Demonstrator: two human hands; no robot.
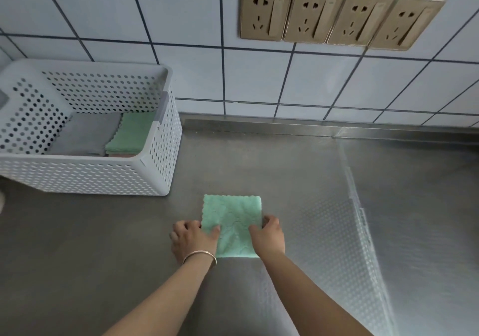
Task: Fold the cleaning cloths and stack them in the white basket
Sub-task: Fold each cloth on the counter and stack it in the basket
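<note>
Both hands (pixel 228 237) grip upright-lying green cloth (pixel 232 214).

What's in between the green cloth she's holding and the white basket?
Nothing but bare steel counter. The head view shows the green cloth and the white basket apart, with only empty metal between them.

My left hand (pixel 193 240) and right hand (pixel 268 236) cover the green cloth's (pixel 232 215) near corners; forearms cut off at bottom edge. White basket (pixel 85 175) clipped at left; cloths under its stack (pixel 127 135) mostly hidden.
</note>
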